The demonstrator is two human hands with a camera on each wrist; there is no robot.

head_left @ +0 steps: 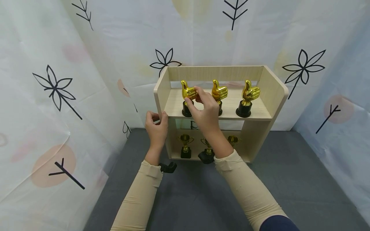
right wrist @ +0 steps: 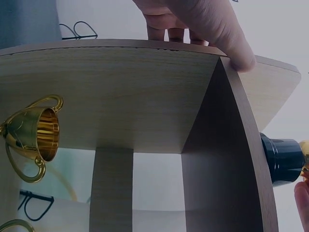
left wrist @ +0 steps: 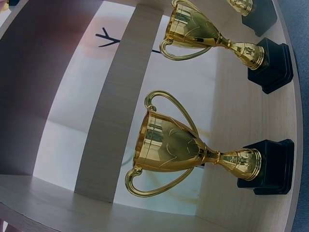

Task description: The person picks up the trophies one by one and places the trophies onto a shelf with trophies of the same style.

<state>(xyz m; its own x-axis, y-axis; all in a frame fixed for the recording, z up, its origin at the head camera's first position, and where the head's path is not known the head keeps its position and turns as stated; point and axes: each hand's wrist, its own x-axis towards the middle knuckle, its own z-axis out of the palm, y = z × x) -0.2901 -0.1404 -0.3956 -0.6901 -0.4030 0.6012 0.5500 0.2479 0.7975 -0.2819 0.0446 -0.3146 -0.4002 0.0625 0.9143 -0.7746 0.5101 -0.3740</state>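
My right hand (head_left: 207, 112) pinches the gold thumbs-up trophy (head_left: 188, 92) at the left of the upper shelf, thumb on the near side. Its black round base (right wrist: 282, 159) stands on the shelf board in the right wrist view. My left hand (head_left: 157, 128) grips the left side panel of the pale wooden display shelf (head_left: 162, 93), the thumb at the front edge and fingers on the outer face. Two more thumbs-up trophies stand in the row, the middle one (head_left: 219, 92) partly behind my right hand, the right one (head_left: 250, 93) in plain sight.
Gold two-handled trophy cups (left wrist: 169, 145) on black square bases stand on the lower level, partly hidden by my right arm in the head view. The shelf stands on a dark grey cloth (head_left: 196, 195). Patterned white curtains (head_left: 115, 38) hang behind and at the sides.
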